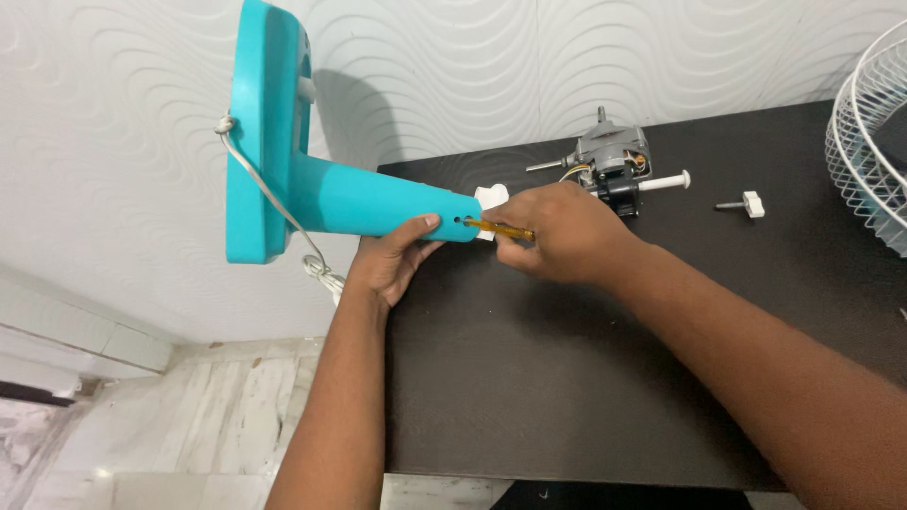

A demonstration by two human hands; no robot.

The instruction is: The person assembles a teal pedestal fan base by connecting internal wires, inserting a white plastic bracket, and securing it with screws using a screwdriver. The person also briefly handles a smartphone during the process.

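A turquoise fan stand (312, 170) lies on its side, its flat base sticking out past the left edge of the black table (586, 378). My left hand (392, 260) grips the neck of the stand from below, thumb on top. My right hand (562, 231) holds a yellow-handled screwdriver (501, 229) whose tip sits at a small hole near the end of the neck. A white cord (274, 198) hangs from the base toward the floor.
A grey fan motor (614, 161) with a white shaft lies at the back of the table. A small white knob (746, 204) sits to its right. A white wire fan guard (869, 142) stands at the right edge. A patterned white wall is behind.
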